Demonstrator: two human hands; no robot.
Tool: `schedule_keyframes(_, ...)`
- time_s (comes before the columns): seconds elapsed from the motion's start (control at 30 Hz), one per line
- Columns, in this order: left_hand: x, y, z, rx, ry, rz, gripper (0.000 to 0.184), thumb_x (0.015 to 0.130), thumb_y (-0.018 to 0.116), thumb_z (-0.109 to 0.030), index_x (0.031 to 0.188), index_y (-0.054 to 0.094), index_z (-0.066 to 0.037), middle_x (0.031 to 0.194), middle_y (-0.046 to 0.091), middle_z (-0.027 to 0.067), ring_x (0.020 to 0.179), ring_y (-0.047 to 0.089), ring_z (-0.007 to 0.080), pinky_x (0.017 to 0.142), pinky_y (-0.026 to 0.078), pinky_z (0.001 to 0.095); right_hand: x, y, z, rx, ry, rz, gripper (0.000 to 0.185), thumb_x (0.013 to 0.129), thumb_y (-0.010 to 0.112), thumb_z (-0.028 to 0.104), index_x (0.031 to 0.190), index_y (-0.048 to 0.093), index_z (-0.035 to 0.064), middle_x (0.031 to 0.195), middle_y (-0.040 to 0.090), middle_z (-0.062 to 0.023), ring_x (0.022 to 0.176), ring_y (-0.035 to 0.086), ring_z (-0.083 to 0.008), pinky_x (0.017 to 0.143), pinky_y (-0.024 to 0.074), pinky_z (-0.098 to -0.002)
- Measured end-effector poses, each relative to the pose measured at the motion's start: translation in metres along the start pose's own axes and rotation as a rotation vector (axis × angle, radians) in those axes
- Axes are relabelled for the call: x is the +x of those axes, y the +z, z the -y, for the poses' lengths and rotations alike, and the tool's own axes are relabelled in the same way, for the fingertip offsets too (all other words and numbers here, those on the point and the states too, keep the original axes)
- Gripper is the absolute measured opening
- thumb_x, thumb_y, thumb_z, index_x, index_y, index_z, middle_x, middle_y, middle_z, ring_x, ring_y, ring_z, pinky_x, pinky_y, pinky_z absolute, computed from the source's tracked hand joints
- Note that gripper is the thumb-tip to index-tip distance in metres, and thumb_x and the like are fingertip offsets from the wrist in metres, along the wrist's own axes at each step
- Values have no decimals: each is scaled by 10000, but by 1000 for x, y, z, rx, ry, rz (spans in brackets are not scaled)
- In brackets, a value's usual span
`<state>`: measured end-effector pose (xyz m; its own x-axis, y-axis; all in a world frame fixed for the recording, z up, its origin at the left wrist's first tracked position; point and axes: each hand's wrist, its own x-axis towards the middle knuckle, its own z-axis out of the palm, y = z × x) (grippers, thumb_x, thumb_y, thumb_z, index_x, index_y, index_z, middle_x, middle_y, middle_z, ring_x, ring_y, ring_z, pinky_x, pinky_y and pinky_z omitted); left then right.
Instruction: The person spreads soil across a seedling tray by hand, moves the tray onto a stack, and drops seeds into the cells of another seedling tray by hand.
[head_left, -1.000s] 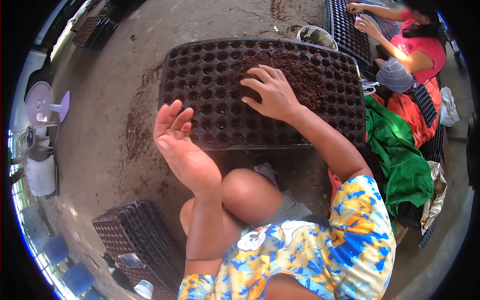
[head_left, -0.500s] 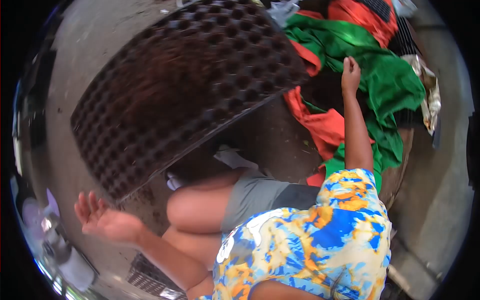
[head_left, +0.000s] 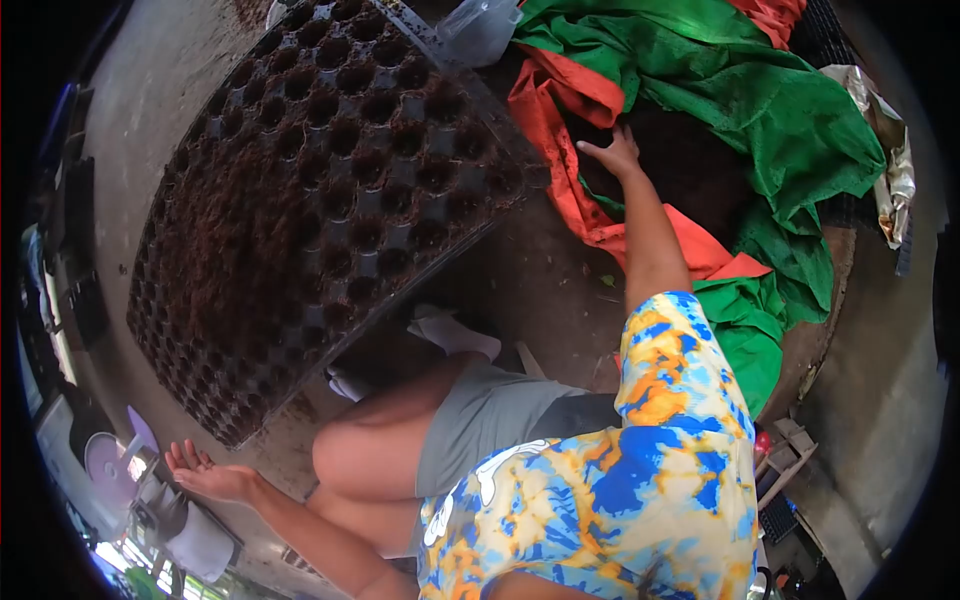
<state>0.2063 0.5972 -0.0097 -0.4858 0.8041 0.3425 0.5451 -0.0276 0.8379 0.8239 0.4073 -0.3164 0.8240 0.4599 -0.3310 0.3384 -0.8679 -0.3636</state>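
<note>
A large black seedling tray (head_left: 380, 190) with rows of round cells lies tilted on the left, in front of my knees. Loose dark brown soil (head_left: 240, 230) is heaped over its middle and left cells. My left hand (head_left: 210, 473) is open beside the tray's lower corner, palm up and fingers spread, holding nothing. My right hand (head_left: 615, 155) is open, thumb and fingers apart, over the near-left edge of a green and orange cloth sack (head_left: 800, 130). Dark soil (head_left: 690, 165) fills the sack's mouth, right of that hand. Whether my right fingertips touch the cloth, I cannot tell.
A clear plastic bag (head_left: 480, 30) lies at the tray's far corner. Crumpled silver foil packaging (head_left: 885, 150) is right of the sack. A purple fan (head_left: 110, 460) and a white container (head_left: 200, 540) stand at lower left. A small wooden frame (head_left: 788, 460) is at lower right.
My right hand has moved left across the sack, and its curled fingers have spread. My left hand stays open near the tray corner. The view has shifted, showing more soil in the sack.
</note>
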Motion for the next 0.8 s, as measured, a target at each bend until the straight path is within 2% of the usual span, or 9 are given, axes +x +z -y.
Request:
schedule_keyframes(0.17, -6, 6, -6, 35, -12, 2, 457, 985, 221, -390, 1224, 417, -54, 1197, 516, 86, 1051, 505, 208, 889, 311, 363, -11, 48, -7, -122, 167, 176, 928, 606, 740, 518, 1385, 290, 292, 1502, 39, -94, 1344, 79, -440, 1012, 234, -653)
schedule_keyframes(0.2, 2, -7, -2, 29, -15, -10, 456, 984, 225, -392, 1224, 417, -54, 1197, 517, 86, 1050, 505, 206, 888, 311, 362, -28, 47, -4, -128, 173, 205, 894, 614, 736, 502, 1375, 294, 341, 1507, 14, -57, 1349, 46, -438, 955, 244, -714)
schedule_keyframes(0.3, 4, -9, 2, 27, -24, -29, 455, 982, 238, -397, 1225, 416, -56, 1197, 519, 85, 1044, 506, 203, 887, 312, 360, -45, 35, -6, -154, 293, 267, 884, 618, 729, 504, 1372, 298, 334, 1503, 30, -63, 1342, 27, -457, 957, 241, -714)
schedule_keyframes(0.33, 4, -9, 3, 19, -29, -37, 454, 981, 243, -398, 1226, 416, -57, 1195, 520, 85, 1043, 507, 203, 888, 312, 361, -46, 40, -7, -205, 332, 235, 878, 622, 728, 502, 1369, 301, 329, 1494, 66, -88, 1322, 113, -478, 976, 296, -654)
schedule_keyframes(0.53, 6, -9, 15, -12, -42, -45, 477, 970, 281, -429, 1226, 441, -60, 1167, 536, 74, 1010, 525, 184, 838, 343, 330, -77, 44, 8, -109, 452, 119, 837, 606, 749, 452, 1333, 359, 306, 1426, 215, -162, 1200, 375, -479, 964, 420, -458)
schedule_keyframes(0.63, 4, -5, 16, -56, -42, -43, 482, 968, 293, -433, 1233, 441, -58, 1161, 535, 76, 997, 526, 177, 832, 348, 321, -82, 42, 4, -116, 399, 158, 824, 622, 734, 452, 1333, 366, 258, 1347, 332, -220, 1167, 450, -410, 959, 405, -479)
schedule_keyframes(0.7, -1, 2, 9, -87, -57, -42, 476, 970, 290, -423, 1232, 432, -51, 1176, 522, 89, 1020, 516, 195, 892, 326, 354, -61, 64, -41, -108, 230, 68, 764, 612, 769, 340, 1288, 429, 234, 1202, 495, -172, 1099, 525, -340, 912, 452, -444)
schedule_keyframes(0.77, -2, 7, 8, -120, -60, -28, 480, 969, 293, -426, 1236, 430, -52, 1177, 521, 89, 1028, 510, 191, 893, 325, 352, -40, 77, -88, 641, 149, 218, 673, 635, 764, 255, 1240, 476, 198, 1060, 584, -107, 973, 597, -279, 827, 502, -434)
schedule_keyframes(0.8, -3, 10, 8, -139, -65, -21, 482, 968, 295, -428, 1238, 428, -52, 1177, 521, 89, 1032, 507, 190, 894, 324, 351, -50, 53, -69, 802, 306, 255, 626, 652, 753, 224, 1220, 496, 181, 1063, 574, -91, 959, 591, -264, 825, 494, -416)
